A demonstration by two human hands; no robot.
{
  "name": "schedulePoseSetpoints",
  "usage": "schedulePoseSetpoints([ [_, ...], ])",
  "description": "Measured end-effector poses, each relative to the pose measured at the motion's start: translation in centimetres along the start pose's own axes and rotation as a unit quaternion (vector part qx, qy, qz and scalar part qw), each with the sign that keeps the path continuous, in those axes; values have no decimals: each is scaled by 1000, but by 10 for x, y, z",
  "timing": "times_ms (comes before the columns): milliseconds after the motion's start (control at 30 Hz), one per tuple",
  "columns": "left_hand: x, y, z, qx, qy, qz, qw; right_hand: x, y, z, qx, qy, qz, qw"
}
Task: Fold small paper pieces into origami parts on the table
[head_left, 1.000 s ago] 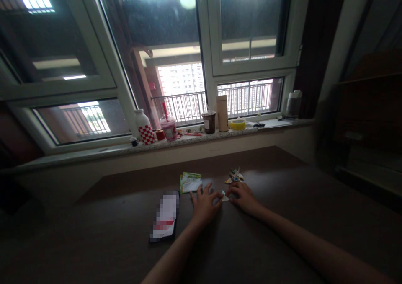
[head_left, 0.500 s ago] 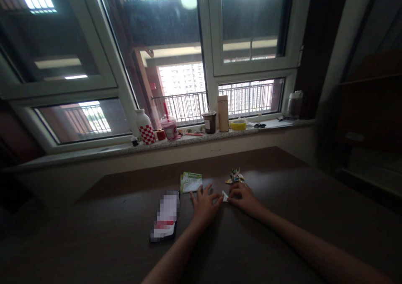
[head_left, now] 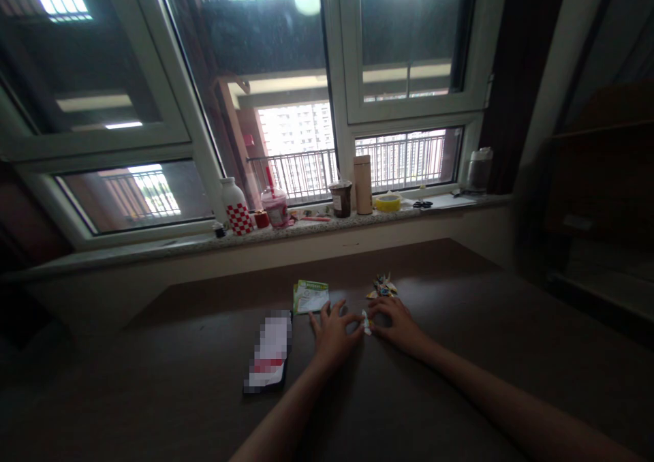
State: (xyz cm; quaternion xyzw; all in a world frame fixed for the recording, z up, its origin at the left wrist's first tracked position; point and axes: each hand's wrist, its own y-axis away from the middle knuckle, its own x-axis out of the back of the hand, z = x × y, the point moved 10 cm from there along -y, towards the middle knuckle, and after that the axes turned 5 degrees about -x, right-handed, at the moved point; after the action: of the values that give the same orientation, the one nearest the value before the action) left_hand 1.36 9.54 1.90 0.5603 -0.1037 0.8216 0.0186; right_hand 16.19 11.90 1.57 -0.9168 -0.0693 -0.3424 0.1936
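Both my hands rest on a dark brown table (head_left: 178,380) and meet over a small white folded paper piece (head_left: 365,323). My left hand (head_left: 333,332) pinches its left side with thumb and forefinger, the other fingers spread on the table. My right hand (head_left: 396,320) presses its fingertips on the paper's right side. A small pile of colourful folded paper bits (head_left: 382,286) lies just beyond my right hand. A green and white stack of paper sheets (head_left: 310,296) lies just beyond my left hand.
A phone (head_left: 270,351) lies left of my left hand. The stone windowsill (head_left: 153,246) behind the table carries a red-checked bottle (head_left: 235,206), a pink cup (head_left: 274,207), a dark cup (head_left: 340,197), a tan flask (head_left: 363,184), a yellow tape roll (head_left: 387,202) and a jar (head_left: 478,170).
The white paper piece has turned up more on edge between my fingertips. My right hand's fingers have shifted slightly on it. My left hand has hardly moved.
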Motion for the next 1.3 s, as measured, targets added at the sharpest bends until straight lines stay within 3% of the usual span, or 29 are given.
schedulePoseSetpoints([
  [233, 5, 0, -2, 6, 34, 28, 999, -4, 2, -13, 60, -19, -29, 998],
  [433, 12, 1, -7, 21, 70, 74, 995, -3, 9, -28, 91, 71, -16, 993],
  [667, 17, 1, -9, 17, 84, 100, 991, 3, 14, -30, 75, 154, 17, 985],
  [867, 17, 2, -7, 14, 75, 91, 993, -3, 15, -34, 123, 136, 9, 983],
  [1000, 15, 1, -9, 23, 75, 84, 993, 0, 12, -22, 98, 130, 40, 986],
  [1300, 11, 1, -8, 23, 62, 63, 996, -6, 11, -18, 93, 107, 10, 990],
])
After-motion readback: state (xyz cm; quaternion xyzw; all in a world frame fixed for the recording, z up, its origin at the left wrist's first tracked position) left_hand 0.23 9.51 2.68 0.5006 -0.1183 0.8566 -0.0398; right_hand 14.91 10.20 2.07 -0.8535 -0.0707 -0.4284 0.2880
